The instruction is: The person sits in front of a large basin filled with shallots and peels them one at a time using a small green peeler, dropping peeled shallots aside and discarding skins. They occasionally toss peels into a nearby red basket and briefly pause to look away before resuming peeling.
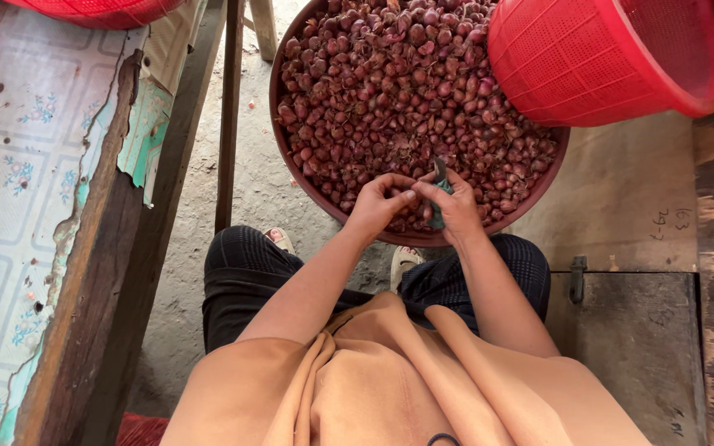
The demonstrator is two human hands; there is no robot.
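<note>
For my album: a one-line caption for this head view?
Both hands, left hand and right hand, work a shallot over a brown basin beside a red basket.

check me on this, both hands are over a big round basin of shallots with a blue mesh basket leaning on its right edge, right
Not quite: the mesh basket is red, not blue, as the head view shows. The rest holds: the left hand and right hand meet over the near rim of the big round basin of shallots, and the basket leans on its right edge.
</note>
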